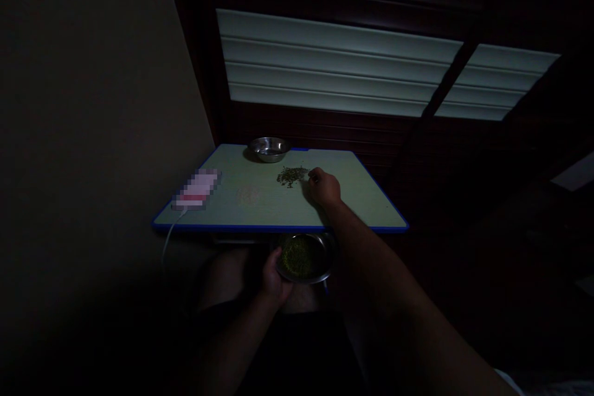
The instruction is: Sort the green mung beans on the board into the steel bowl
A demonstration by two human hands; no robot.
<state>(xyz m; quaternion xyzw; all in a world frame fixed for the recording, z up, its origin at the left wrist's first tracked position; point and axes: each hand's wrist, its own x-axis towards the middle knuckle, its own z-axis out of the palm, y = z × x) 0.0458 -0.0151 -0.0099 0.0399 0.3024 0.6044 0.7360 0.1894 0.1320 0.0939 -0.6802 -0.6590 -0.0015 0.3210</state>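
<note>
My left hand [275, 277] grips the rim and side of a metal bowl [328, 266] below the table's front edge, above my lap. Small green grains that look like mung beans [297, 256] lie in it, mostly on the left side. Over the tabletop, my right hand [326, 187] is closed, with thumb and fingers drawn together at the right edge of a loose pile of small dark beans [291, 176]. Whatever is between its fingertips is too small and dark to make out.
A second metal bowl [269, 150] stands at the back of the pale, blue-edged table [362, 210]. On the left lies a phone [198, 189], blurred out, with a white cable [169, 235] hanging over the edge. A wall and a dark slatted door enclose the table; the room is dim.
</note>
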